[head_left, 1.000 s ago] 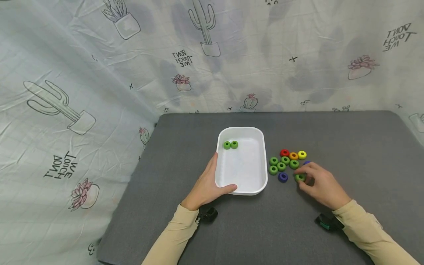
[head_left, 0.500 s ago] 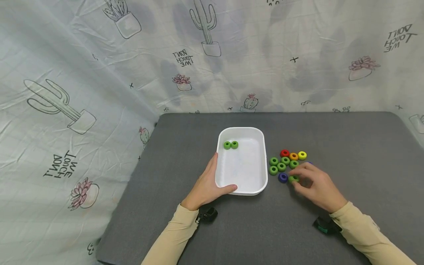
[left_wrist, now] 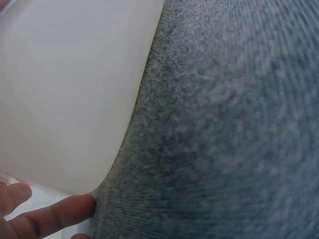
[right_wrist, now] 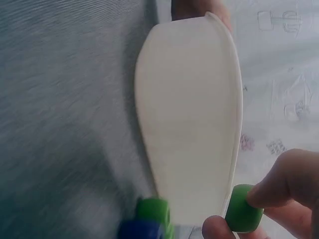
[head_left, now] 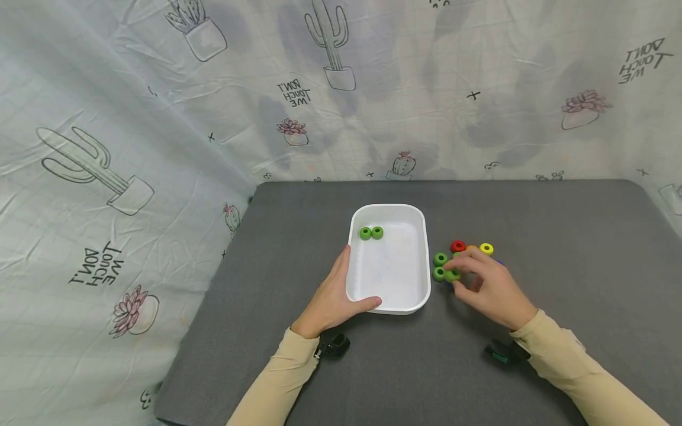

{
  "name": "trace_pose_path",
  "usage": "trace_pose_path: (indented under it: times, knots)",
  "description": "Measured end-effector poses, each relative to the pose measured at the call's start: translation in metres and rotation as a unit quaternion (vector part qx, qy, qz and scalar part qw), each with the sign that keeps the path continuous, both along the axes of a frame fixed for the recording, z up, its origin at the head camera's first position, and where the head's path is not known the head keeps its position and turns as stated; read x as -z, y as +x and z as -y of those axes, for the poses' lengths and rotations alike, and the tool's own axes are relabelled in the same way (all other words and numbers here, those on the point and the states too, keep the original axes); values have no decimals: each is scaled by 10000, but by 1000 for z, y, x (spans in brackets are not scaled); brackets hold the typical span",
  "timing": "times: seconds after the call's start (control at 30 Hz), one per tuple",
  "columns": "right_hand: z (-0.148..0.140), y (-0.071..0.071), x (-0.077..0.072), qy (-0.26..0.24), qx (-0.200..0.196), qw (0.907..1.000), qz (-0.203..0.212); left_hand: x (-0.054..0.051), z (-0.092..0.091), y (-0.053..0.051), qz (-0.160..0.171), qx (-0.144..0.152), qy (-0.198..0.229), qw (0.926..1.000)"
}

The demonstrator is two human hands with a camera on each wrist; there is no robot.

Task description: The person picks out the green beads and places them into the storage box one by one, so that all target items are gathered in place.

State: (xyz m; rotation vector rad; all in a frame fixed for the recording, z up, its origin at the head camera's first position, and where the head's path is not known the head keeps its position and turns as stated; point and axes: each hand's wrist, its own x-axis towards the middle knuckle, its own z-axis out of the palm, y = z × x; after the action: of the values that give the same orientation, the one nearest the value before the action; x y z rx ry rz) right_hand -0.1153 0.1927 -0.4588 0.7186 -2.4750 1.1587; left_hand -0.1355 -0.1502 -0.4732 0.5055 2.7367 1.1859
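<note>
My left hand (head_left: 330, 299) grips the near left corner of a white rectangular tray (head_left: 388, 307), its thumb over the near rim. In the left wrist view its fingertips (left_wrist: 75, 209) touch the tray's outer wall. Two green beads (head_left: 371, 233) lie side by side in the tray's far left part. My right hand (head_left: 490, 290) pinches another green bead (right_wrist: 244, 209) between thumb and fingers, just right of the tray. The right wrist view shows this bead lifted beside the tray's rim. Green beads (head_left: 440, 259) lie under and beside the right hand, partly hidden by it.
Behind the right hand lie a red bead (head_left: 458, 246), a yellow bead (head_left: 486, 249) and a mostly covered orange one. A dark blue bead (right_wrist: 140, 230) is near the tray in the right wrist view. Everything stands on a grey table (head_left: 575, 236) before a patterned curtain (head_left: 373, 130).
My right hand has moved left towards the tray with the pinched green bead, rising over the other beads. The left hand and tray have stayed in place.
</note>
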Motion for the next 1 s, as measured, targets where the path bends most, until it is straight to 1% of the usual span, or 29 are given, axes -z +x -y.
trace_pose_path:
  times: [0.1, 0.27, 0.43, 0.57, 0.67, 0.8, 1.0]
  knots:
    - [10, -5, -5, -37, -112, 9998, 135, 0, 0, 0, -3, -9, -32, 10000]
    - [24, -14, -16, -34, -172, 9994, 311, 0, 0, -1, 20, -11, -19, 10000]
    - [36, -22, -27, -75, -167, 9989, 440, -1, 0, 0, 55, -12, -8, 10000]
    - [42, -30, -33, -123, -262, 9984, 492, -1, 0, 0, 34, 8, 35, 10000]
    - [47, -37, -36, -143, -359, 9977, 557, 0, 0, 0, -15, 30, 64, 10000]
    - [56, -45, -38, -112, -380, 9966, 717, 2, 1, -1, -81, 80, 83, 9999]
    - [71, -57, -44, -129, -397, 9957, 831, 1, 1, -1, -33, 80, 45, 10000]
